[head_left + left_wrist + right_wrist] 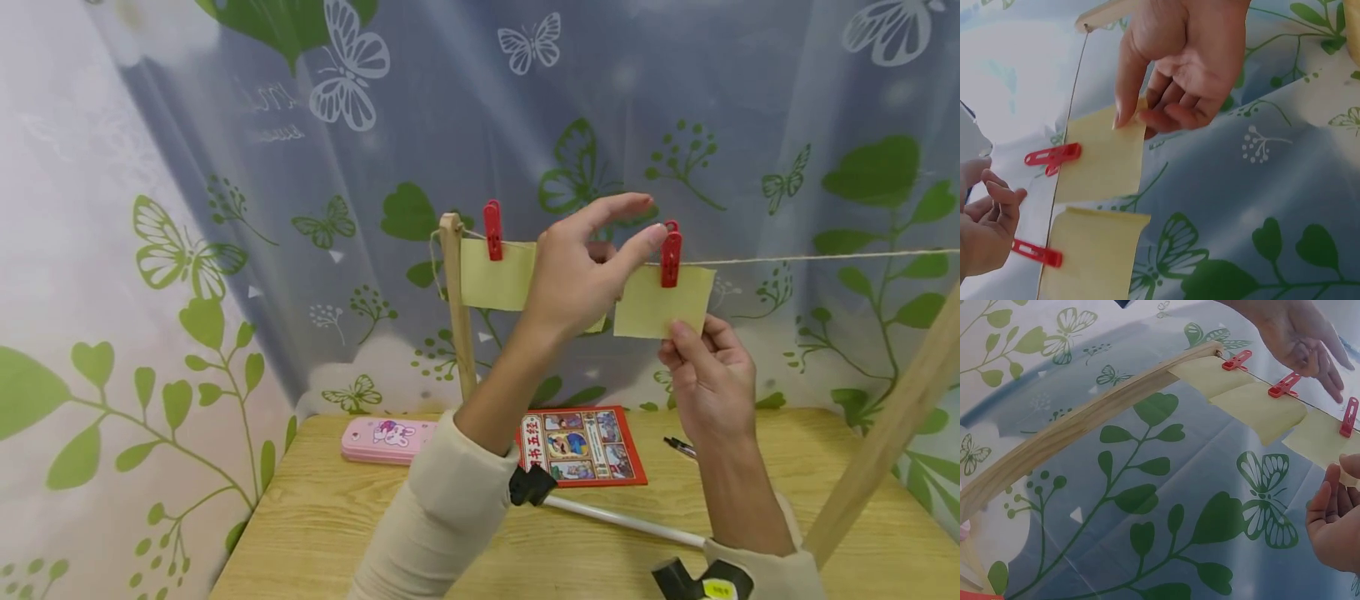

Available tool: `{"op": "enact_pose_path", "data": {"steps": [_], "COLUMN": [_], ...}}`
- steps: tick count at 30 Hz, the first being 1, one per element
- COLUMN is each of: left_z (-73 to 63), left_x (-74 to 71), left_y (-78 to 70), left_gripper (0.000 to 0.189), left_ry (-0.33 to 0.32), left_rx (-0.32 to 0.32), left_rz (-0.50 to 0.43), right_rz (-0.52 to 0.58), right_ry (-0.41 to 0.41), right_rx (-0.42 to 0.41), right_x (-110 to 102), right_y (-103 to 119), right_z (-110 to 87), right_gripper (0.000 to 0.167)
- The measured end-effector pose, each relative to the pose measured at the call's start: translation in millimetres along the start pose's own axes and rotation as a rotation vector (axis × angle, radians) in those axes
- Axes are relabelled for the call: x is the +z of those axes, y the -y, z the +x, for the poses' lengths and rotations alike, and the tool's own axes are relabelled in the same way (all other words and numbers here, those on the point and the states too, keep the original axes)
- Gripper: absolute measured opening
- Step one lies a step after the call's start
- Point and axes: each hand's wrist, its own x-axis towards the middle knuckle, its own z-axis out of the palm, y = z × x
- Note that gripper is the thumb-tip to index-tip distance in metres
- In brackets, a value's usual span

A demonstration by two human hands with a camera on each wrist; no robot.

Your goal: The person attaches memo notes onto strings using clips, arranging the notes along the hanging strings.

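My right hand [708, 375] pinches the lower edge of a yellow paper square [648, 300] between thumb and fingers. A red clothespin [671, 260] fastens this paper to a thin string [810, 258]. My left hand [577, 271] is raised beside that clothespin, thumb and forefinger spread apart, holding nothing. Farther left on the string hangs another yellow paper [487, 287] under its own red clothespin [492, 232]. Between these two, the middle yellow paper [1260, 409] is mostly hidden behind my left hand in the head view; its red clothespin [1283, 385] shows in the right wrist view.
Wooden posts stand at left [459, 325] and right [892, 433], beside the wooden table [300, 517]. A pink pencil case [382, 437], a red-bordered book [588, 446] and a pen [681, 447] lie toward its back. A white rod [622, 517] shows between my forearms. Behind hangs a leaf-and-butterfly curtain [465, 117].
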Motion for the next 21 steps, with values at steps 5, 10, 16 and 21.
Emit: {"op": "enact_pose_path", "data": {"steps": [5,10,16,21], "left_z": [-8.7,-28.2,-61.6,-89.9], "left_x": [-19.5,-37.7,-64.1,-84.9], "left_y": [3.5,11.9,35.1,63.7], "left_gripper": [0.03,0.026,0.024,0.021], "left_ry": [-0.048,-0.081,-0.152,-0.208], "left_rx": [0.092,0.149,0.143,0.082], "left_rz": [-0.123,-0.23,-0.191,-0.109], "right_rz": [-0.057,-0.119,-0.185,-0.222], "right_ry": [0.039,0.095,0.202,0.297], "right_rx": [0.024,0.044,0.022,-0.004], "right_x": [-4.1,-11.5,-26.2,-43.8], "right_y": [1.9,4.4,6.8,8.6], "right_z": [-1.5,-3.5,-7.5,-14.3], "right_gripper": [0.016,0.019,0.02,0.022]}}
